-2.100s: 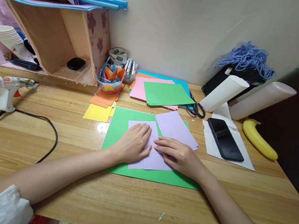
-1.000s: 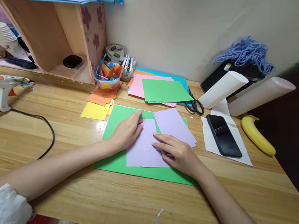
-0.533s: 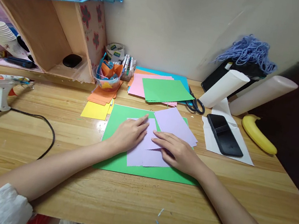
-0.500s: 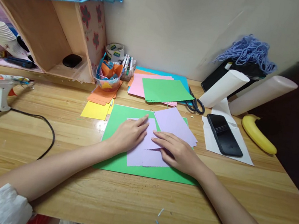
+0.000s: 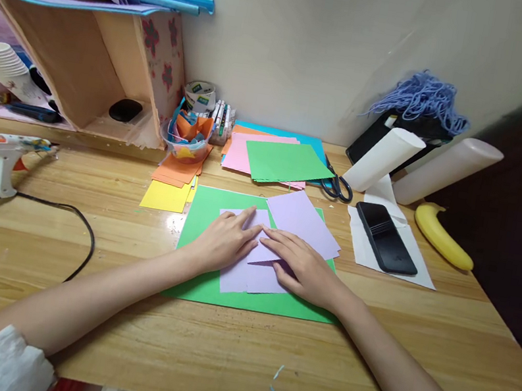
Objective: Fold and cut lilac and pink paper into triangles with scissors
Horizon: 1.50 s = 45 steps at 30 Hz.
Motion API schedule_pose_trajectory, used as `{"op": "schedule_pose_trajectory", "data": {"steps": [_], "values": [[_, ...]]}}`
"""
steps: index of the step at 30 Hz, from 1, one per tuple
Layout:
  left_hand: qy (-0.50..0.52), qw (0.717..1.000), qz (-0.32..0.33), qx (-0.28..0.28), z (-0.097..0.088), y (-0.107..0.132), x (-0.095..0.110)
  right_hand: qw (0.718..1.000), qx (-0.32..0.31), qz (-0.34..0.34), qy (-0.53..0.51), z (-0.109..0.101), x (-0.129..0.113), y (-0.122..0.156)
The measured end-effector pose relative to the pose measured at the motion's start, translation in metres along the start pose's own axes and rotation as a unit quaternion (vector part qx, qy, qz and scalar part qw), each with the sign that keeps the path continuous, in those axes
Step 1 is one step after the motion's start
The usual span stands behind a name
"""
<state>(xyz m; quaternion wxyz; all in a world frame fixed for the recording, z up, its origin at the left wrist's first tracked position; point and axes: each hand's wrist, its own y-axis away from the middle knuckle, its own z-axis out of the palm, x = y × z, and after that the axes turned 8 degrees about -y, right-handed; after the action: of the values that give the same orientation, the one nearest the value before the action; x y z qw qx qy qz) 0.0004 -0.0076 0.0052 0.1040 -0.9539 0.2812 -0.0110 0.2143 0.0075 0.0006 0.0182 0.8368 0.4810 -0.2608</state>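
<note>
Lavender paper (image 5: 233, 279) with a raised flap lies on a larger green sheet (image 5: 204, 213). My left hand (image 5: 226, 242) rests on its left part, index finger stretched out and the other fingers bent a little. From the right, my right hand (image 5: 301, 268) lies over the flap with its fingers stretched flat and its thumb lower down, apart from them. The fingertips of the two hands almost meet. Parts of the paper are hidden under both hands. Behind my right hand, more lavender sheets (image 5: 303, 219) lie tilted on the green one.
Left stand a glue gun (image 5: 1, 162) with a looping cord and an open box (image 5: 156, 71). Behind are orange and yellow papers (image 5: 164, 196), a tub of scraps (image 5: 189, 143), stacked coloured sheets (image 5: 286, 162) and scissors (image 5: 337, 187). Right are a phone (image 5: 386, 238), a banana (image 5: 442, 236) and white rolls (image 5: 384, 159).
My right hand has slid slightly left over the lavender paper, closer to my left hand. The left fingers have shifted a little, with the index standing out more. The camera view has tilted slightly.
</note>
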Motion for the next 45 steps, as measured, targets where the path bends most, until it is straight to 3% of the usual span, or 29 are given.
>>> {"op": "schedule_pose_trajectory", "data": {"steps": [19,33,45], "values": [[0.051,0.995,-0.066,0.045,0.012,-0.001,-0.005,0.992,0.015,-0.031,0.123,0.005,0.005,0.003],[-0.026,0.999,0.026,-0.005,0.003,0.002,0.000,0.990,0.006,-0.027,0.140,0.004,0.004,0.002],[-0.052,0.997,0.033,-0.048,-0.001,0.001,0.004,0.992,0.009,-0.014,0.123,-0.004,0.000,0.001]]}}
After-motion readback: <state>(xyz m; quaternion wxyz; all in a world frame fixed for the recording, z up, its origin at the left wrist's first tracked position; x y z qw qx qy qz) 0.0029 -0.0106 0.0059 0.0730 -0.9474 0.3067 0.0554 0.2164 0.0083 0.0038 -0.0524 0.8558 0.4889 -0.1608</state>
